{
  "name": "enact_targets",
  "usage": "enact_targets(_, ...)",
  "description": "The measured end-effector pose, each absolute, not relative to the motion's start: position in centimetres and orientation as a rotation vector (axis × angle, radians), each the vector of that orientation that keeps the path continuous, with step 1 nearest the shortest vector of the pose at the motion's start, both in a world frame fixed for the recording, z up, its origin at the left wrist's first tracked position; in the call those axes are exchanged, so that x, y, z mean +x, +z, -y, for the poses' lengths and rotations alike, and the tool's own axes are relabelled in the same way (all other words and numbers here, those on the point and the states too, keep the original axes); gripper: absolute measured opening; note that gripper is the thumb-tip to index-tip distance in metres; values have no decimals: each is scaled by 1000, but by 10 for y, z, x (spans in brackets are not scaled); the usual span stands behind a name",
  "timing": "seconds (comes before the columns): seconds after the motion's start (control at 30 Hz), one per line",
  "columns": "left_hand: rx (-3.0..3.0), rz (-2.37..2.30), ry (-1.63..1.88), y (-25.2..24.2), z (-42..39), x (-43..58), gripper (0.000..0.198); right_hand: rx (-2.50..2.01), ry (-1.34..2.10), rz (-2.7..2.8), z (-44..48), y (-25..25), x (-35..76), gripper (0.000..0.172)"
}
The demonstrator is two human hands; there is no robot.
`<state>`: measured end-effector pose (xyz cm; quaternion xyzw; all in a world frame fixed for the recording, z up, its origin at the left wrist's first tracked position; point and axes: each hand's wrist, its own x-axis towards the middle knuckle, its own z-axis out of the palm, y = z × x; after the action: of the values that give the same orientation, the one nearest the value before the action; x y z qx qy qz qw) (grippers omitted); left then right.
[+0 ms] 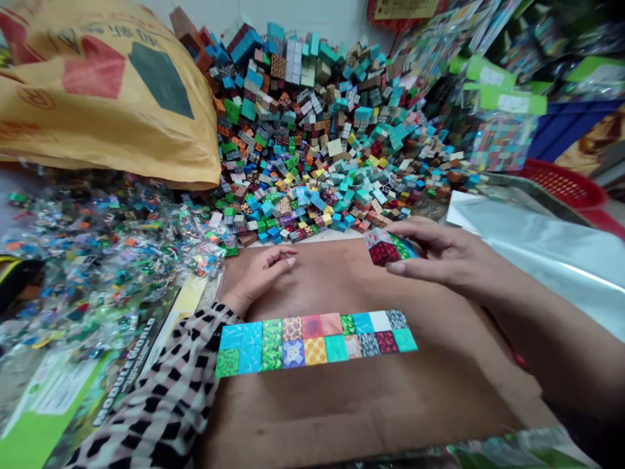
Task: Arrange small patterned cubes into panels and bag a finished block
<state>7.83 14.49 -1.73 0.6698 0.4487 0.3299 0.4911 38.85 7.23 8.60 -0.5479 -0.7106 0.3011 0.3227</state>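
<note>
My right hand (434, 251) grips a small group of colourful printed cube blocks (383, 249) above the right side of the brown board (312, 404). Thumb and fingers hold it from both sides, and its far part is hidden in the palm. Dark red, pink-grey and green faces show. My left hand (266, 270) is at the board's left side, fingers loosely curled, thumb a little apart, nothing visible between them. Just below it lies a two-row strip of patterned square blocks (315, 342), with blue, green, orange, red and white tops.
A big heap of loose blocks (312, 156) rises behind the board. Many small clear bags of pieces (112, 254) cover the left, below a yellow sack (112, 98). At right are silvery plastic sheets (551, 241), a red basket (561, 182) and green-topped packs (510, 101).
</note>
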Motion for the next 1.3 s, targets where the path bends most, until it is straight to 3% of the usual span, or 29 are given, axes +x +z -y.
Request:
enact_targets(0.5,1543,-1099,875,-10,-142,79,25,-1304,389,2528,-14,119,353,31)
enact_targets(0.87,1628,-1156,832,-9,-144,79,29,-1409,262,2586,-7,109,341,41)
enact_targets(1.3,1557,-1140,885,-11,-144,78,33,-1477,263,2509,23,98,374,77)
